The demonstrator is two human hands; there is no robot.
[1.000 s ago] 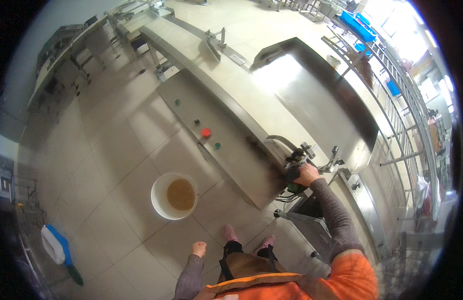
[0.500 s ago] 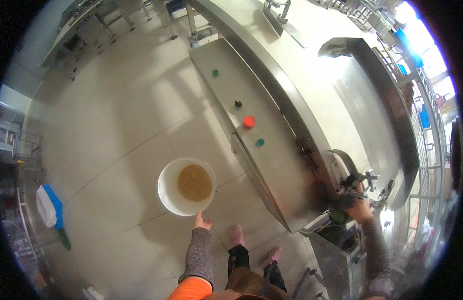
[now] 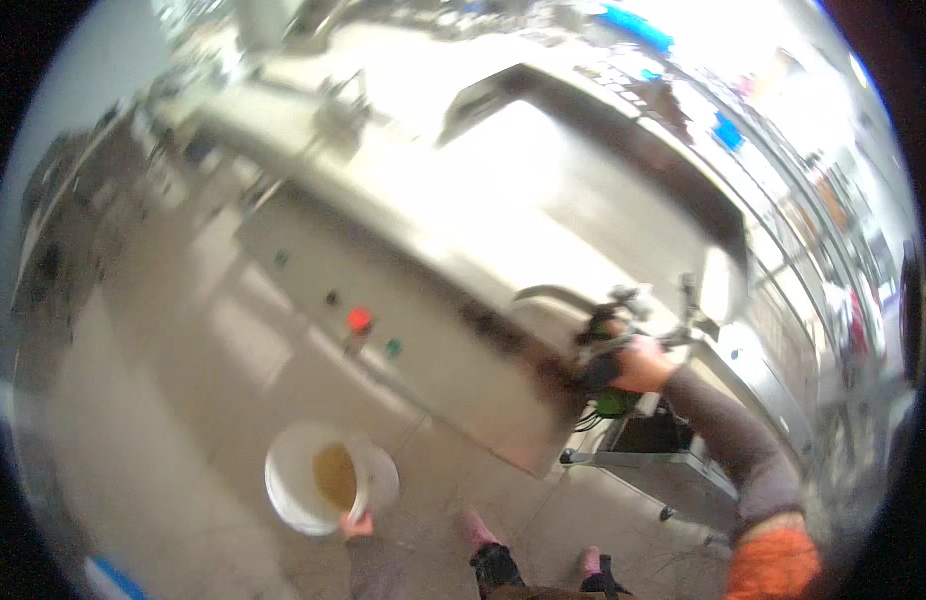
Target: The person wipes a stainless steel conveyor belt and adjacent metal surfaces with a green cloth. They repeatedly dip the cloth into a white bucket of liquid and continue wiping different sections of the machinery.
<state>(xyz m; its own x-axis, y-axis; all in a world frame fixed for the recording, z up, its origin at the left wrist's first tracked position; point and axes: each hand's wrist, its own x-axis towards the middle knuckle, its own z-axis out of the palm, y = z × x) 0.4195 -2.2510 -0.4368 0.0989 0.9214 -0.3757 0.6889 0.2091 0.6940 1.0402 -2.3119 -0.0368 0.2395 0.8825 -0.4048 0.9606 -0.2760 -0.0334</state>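
Observation:
My left hand [image 3: 356,524] grips the near rim of a white bucket [image 3: 383,478]. The bucket stands tilted, and a yellowish-brown material [image 3: 334,477] lies low inside it. To the right, my right hand [image 3: 643,364] reaches to the near end of a long conveyor machine. Its fingers close around a dark part [image 3: 601,370] beside metal clamp fittings [image 3: 631,300]; what exactly they hold is blurred. Just under that hand sits a green part [image 3: 615,403].
The machine's steel side panel [image 3: 453,365] carries a red button [image 3: 359,319] and green buttons [image 3: 393,348]. A pale belt [image 3: 433,215] runs along its top, with a steel trough [image 3: 623,190] beyond. Metal racks stand at the right. A wheeled steel cabinet [image 3: 648,472] is below my right arm.
The view has swung right and blurred. My left hand has closed on the bucket's rim, and the bucket now leans over more. My right hand stays at the machine's end.

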